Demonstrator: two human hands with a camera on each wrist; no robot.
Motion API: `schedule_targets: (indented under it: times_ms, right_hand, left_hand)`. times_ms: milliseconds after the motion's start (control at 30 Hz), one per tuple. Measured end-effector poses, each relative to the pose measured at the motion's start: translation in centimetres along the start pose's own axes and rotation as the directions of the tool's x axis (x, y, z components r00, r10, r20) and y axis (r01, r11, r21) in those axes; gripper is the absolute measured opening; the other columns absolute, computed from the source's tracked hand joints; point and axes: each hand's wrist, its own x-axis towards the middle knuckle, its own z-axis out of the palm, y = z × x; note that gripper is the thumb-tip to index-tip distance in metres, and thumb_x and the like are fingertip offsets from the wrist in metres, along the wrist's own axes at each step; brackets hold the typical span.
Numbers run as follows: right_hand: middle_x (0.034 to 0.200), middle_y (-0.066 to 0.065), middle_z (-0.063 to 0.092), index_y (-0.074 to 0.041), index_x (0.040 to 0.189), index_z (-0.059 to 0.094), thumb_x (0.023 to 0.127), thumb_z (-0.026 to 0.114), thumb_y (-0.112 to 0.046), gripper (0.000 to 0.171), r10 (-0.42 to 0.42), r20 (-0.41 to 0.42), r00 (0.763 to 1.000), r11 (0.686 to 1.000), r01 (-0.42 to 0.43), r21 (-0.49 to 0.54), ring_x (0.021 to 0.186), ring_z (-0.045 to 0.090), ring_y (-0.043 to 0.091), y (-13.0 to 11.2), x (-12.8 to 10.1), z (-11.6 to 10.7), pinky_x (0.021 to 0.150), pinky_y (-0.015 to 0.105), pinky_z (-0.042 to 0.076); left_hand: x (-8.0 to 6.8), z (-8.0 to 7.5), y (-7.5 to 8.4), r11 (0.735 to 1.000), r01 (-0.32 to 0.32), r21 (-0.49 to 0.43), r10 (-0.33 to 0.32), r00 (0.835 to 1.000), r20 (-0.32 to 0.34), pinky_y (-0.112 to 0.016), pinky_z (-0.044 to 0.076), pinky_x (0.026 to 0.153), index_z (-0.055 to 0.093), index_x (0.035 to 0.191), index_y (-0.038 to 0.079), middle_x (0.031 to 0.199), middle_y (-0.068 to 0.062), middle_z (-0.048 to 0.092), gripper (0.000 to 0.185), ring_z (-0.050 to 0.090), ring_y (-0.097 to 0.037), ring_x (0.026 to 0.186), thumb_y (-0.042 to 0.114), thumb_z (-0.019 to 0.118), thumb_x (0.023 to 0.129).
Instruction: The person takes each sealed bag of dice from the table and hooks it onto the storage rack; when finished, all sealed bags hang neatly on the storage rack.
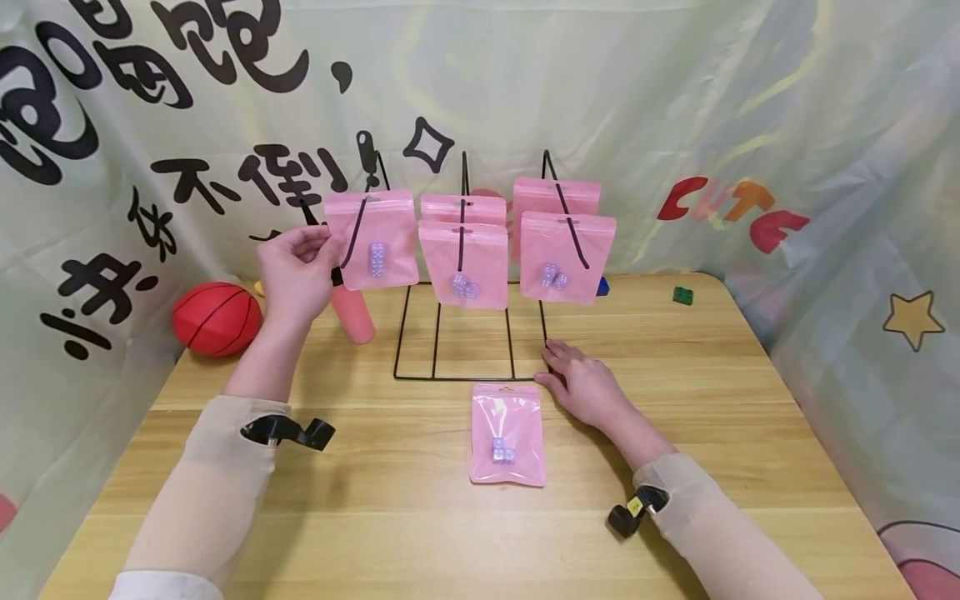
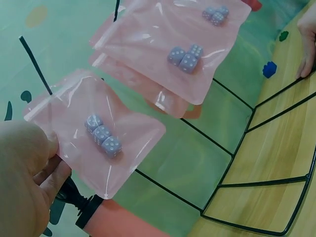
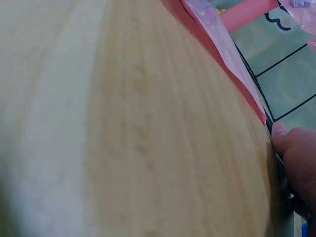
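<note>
Left hand [image 1: 296,271] pinching the edge of a pink dice bag [image 1: 372,239] hanging on a black wire rack [image 1: 465,333], right hand [image 1: 581,383] resting flat, fingers straight, on the rack's base, another bag [image 1: 507,435] lying on the wooden table [image 1: 750,400].

**Wooden table inside a printed fabric backdrop**

A light wooden table with visible plank grain [image 1: 420,500] fills the foreground. A pale green fabric backdrop [image 1: 600,92] hangs behind it and along both sides, printed with large black characters [image 1: 112,100], red and orange letters [image 1: 731,212] and a yellow star [image 1: 912,319]. The light is soft and even.
</note>
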Motion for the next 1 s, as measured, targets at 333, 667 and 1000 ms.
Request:
schedule_targets:
  times_ms: [333,667,1000]
  right_hand:
    - [0.154,0.023,0.052,0.006,0.145,0.060,0.107,0.065,-0.036,0.056,0.001,0.000,1.000,1.000,-0.001,0.002,0.142,0.050,0.042,0.1,0.0,0.1,0.112,0.060,0.044]
    - [0.155,0.023,0.051,0.006,0.146,0.059,0.107,0.065,-0.036,0.057,0.019,0.009,1.000,1.000,-0.019,0.004,0.143,0.049,0.042,-0.1,-0.1,-0.1,0.112,0.060,0.044]
    - [0.153,0.024,0.052,0.007,0.144,0.060,0.107,0.065,-0.036,0.057,0.009,0.001,1.000,1.000,-0.009,0.003,0.142,0.050,0.043,0.0,0.0,0.0,0.112,0.060,0.044]
  left_hand:
    - [-0.1,-0.4,-0.3,1.000,0.017,0.001,-0.017,1.000,-0.001,-0.020,0.059,0.082,0.078,0.114,-0.002,0.099,-0.009,0.076,0.025,0.072,-0.013,0.087,0.016,0.080,0.097]
    - [-1.0,-1.6,-0.4,0.998,-0.022,-0.057,0.022,1.000,0.000,-0.020,0.058,0.087,0.080,0.115,0.000,0.101,-0.003,0.079,0.027,0.074,-0.006,0.091,0.012,0.085,0.091]
    - [-3.5,-3.6,-0.5,0.999,-0.047,0.010,0.047,0.998,0.037,-0.018,0.057,0.087,0.079,0.119,0.000,0.106,-0.001,0.080,0.032,0.074,-0.006,0.096,0.017,0.084,0.093]
